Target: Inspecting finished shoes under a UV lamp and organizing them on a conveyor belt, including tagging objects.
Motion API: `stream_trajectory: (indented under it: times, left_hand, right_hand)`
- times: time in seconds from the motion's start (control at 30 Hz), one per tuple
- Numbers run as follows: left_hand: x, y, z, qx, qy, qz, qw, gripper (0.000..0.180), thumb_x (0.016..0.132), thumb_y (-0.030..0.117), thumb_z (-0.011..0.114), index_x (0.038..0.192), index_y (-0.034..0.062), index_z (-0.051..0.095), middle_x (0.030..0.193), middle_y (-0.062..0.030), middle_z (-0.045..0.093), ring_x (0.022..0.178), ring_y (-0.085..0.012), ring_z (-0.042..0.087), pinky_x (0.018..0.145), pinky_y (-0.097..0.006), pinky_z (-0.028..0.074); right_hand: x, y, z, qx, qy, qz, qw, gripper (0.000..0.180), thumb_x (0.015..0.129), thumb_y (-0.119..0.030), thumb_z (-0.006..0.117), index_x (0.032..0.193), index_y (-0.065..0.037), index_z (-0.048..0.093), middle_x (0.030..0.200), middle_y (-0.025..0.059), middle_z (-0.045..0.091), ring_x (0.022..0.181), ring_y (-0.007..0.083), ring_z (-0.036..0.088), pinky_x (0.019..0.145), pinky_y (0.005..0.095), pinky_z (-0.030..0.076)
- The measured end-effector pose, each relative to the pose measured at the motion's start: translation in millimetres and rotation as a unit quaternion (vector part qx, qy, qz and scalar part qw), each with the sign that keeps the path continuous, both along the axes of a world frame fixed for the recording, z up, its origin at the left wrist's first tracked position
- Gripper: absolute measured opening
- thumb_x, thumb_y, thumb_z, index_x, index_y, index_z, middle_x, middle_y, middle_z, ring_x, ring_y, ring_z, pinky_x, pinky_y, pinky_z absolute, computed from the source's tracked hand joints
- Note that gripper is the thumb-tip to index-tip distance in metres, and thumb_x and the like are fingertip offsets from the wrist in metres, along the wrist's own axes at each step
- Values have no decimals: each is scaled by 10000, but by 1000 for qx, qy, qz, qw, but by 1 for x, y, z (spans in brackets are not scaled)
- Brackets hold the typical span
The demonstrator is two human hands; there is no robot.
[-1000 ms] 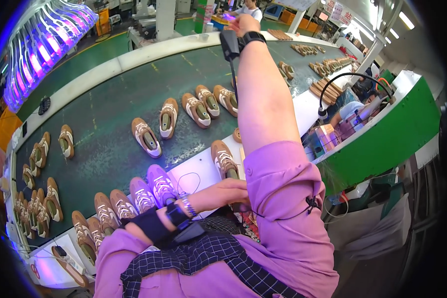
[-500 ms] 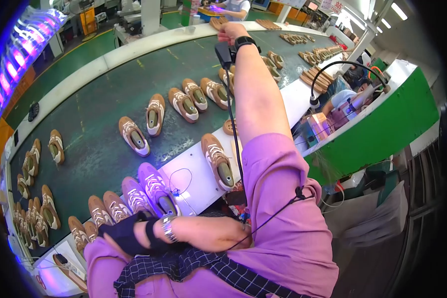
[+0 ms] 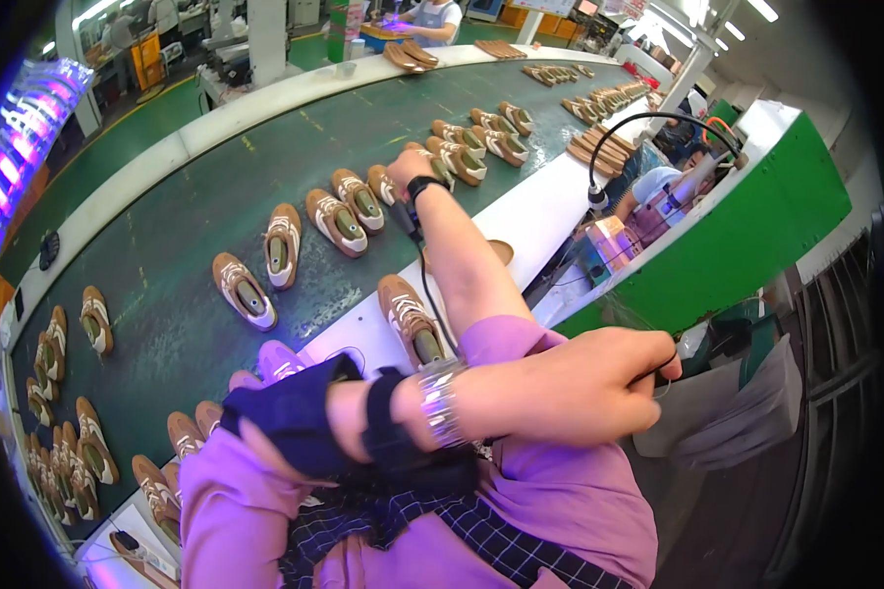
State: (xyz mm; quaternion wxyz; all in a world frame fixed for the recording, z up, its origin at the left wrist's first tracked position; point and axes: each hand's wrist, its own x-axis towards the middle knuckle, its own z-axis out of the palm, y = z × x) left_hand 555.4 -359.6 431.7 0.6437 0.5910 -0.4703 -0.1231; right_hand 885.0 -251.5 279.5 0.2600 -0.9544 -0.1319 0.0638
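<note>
My right hand [image 3: 404, 175], with a black band at the wrist, is over a row of brown and white sneakers. Its fingers look curled, and what they hold, if anything, is hidden. One sneaker [image 3: 382, 184] shows just left of it. Whether the hand touches the shoes is unclear. Crossing in front of my body, my left hand [image 3: 609, 385] wears a silver bracelet and a black wrist wrap. Its fingers are closed on a thin black cord [image 3: 648, 374]. Another sneaker [image 3: 410, 319] lies on the white ledge [image 3: 363, 334] below my right forearm.
The green conveyor [image 3: 182, 221] carries several sneakers and curves away. Soles [image 3: 599, 149] lie along its right side. A green and white machine housing [image 3: 746, 216] stands right, with a bent black lamp [image 3: 597, 196]. Across the line sits a person [image 3: 432, 22]; another is behind the housing.
My right hand has come back from the far rim to the sneaker row. My left hand has swung right, away from near my waist, and is raised. The view has shifted slightly.
</note>
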Motion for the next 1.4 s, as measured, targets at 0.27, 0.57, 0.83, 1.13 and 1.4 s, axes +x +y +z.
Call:
stream_trajectory:
  times: [0.27,0.57,0.83,1.13,1.4]
  left_hand:
    - [17,-35,-24,239,-21,-132,962,227,792,173,538,858,-29,616,835,-140,638,810,-234,597,700,-354,463]
    - [-44,3,-34,-209,-83,6,974,103,699,88,599,673,-7,569,599,-102,542,616,-234,537,580,-361,397]
    - [-53,99,-104,-84,31,116,989,125,868,140,603,861,15,600,955,-91,588,934,-215,539,855,-336,393]
    - [-28,78,-136,-65,96,191,975,104,784,64,668,866,29,613,881,-53,506,871,-150,508,777,-254,410]
    - [-25,57,-138,-126,132,206,961,283,789,-26,624,1045,58,537,907,-11,505,884,-119,517,775,-252,422]
  right_hand:
    - [-97,74,-86,-93,-68,256,960,292,753,-200,563,927,1,684,975,233,646,958,349,623,865,402,483]
    - [-96,85,-117,-132,-53,369,919,278,735,-169,569,926,-2,682,982,237,640,961,352,616,871,400,481]
    - [43,15,-41,369,192,28,909,80,769,-72,557,777,-10,607,644,94,617,512,196,601,435,339,452]
    - [146,-71,35,653,182,-69,732,215,743,19,481,932,122,474,826,228,559,671,334,586,620,452,536]
    - [149,-106,44,627,122,-59,767,168,816,75,419,944,170,472,883,249,544,717,308,599,603,407,544]
